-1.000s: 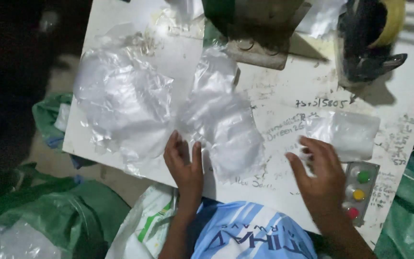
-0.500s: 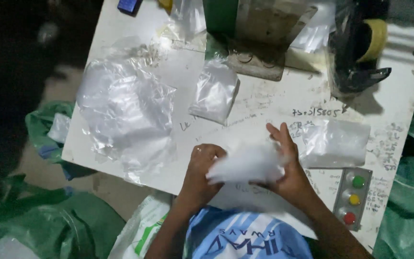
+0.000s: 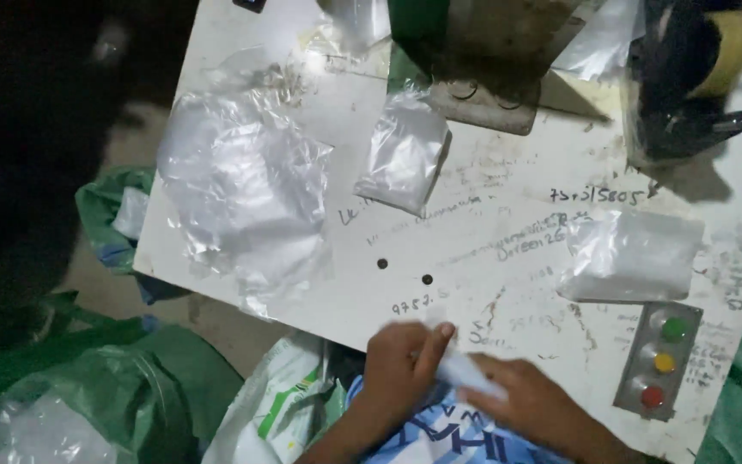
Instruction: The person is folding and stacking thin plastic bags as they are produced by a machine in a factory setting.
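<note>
White worktable [image 3: 508,258] holds filled plastic bags [image 3: 405,159]; both hands [image 3: 465,387] together pinch a small white packet [image 3: 465,371].

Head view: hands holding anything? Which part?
Both hands, left hand and right hand, pinch a small clear plastic bag between them; exact part blurred.

White packet [image 3: 471,375] between the hands — blurred, contents unclear — forearms cut off.

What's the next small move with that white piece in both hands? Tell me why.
Probably finish folding the white piece and set it on the white table: the left hand and right hand pinch it together at the table's near edge.
</note>
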